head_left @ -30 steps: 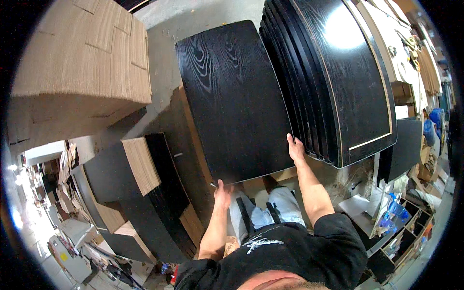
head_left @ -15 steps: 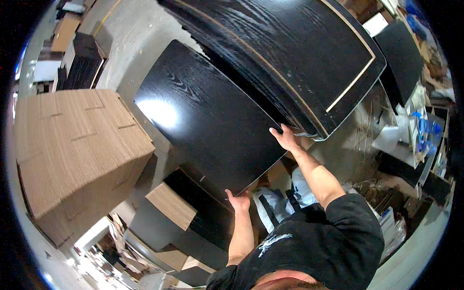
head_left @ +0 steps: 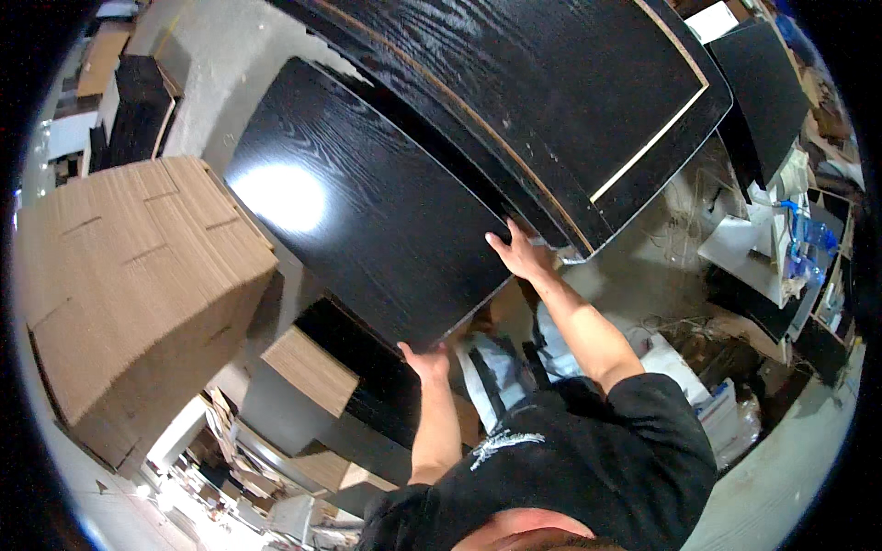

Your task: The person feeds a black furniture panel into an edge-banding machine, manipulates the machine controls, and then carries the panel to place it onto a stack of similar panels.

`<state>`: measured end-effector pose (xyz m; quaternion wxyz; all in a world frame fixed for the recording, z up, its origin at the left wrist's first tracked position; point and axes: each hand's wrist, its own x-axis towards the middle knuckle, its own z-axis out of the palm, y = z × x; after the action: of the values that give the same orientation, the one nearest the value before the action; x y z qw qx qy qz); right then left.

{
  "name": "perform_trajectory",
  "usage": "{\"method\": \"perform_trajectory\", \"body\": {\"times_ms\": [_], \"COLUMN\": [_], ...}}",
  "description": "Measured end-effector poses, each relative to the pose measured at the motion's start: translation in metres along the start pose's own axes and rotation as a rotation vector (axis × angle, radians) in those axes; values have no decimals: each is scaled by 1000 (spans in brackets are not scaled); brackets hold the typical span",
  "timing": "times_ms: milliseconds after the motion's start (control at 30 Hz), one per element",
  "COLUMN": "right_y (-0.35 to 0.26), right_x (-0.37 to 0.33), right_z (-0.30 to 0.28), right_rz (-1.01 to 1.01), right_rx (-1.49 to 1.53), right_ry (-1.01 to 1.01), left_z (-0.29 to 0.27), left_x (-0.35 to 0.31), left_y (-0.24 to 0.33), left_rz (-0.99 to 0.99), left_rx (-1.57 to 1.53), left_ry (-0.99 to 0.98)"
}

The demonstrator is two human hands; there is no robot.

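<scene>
A large black wood-grain panel (head_left: 367, 220) lies across the middle, a bright glare on its left part. My left hand (head_left: 427, 361) grips its near left corner, thumb on top and fingers hidden underneath. At the near right corner my right hand (head_left: 522, 253) holds the panel the same way, thumb over the edge. Just beyond and to the right stands a tall stack of black panels (head_left: 551, 101), the top one bearing a pale strip near its edge. The held panel runs close alongside this stack; whether they touch I cannot tell.
Stacked light wood-grain boards (head_left: 138, 266) rise at left. Below the held panel sit more black boards and a small wood-grain piece (head_left: 310, 369). On the right are a blue-tinted plastic bottle (head_left: 813, 248), scraps and a white board (head_left: 735, 253). Grey concrete floor (head_left: 239, 55) shows at the far left.
The panel and both my hands appear shifted left and slightly up in the picture. The surroundings have shifted left too, so the view itself has turned somewhat. Both hands keep their grip.
</scene>
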<state>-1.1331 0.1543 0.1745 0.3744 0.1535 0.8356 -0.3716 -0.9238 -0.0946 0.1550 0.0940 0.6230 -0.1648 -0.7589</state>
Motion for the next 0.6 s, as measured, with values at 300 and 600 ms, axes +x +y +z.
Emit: {"method": "perform_trajectory", "body": {"times_ms": [300, 600], "right_y": [46, 126], "right_x": [31, -27], "right_z": [29, 82], "right_rz": [-25, 65], "right_rx": [-141, 675], "right_ry": [15, 302], "left_z": [-22, -62], "left_x": [16, 12], "left_y": [3, 45], "left_rz": [-29, 139], "left_rx": [-57, 239], "left_ry": [-8, 143]}}
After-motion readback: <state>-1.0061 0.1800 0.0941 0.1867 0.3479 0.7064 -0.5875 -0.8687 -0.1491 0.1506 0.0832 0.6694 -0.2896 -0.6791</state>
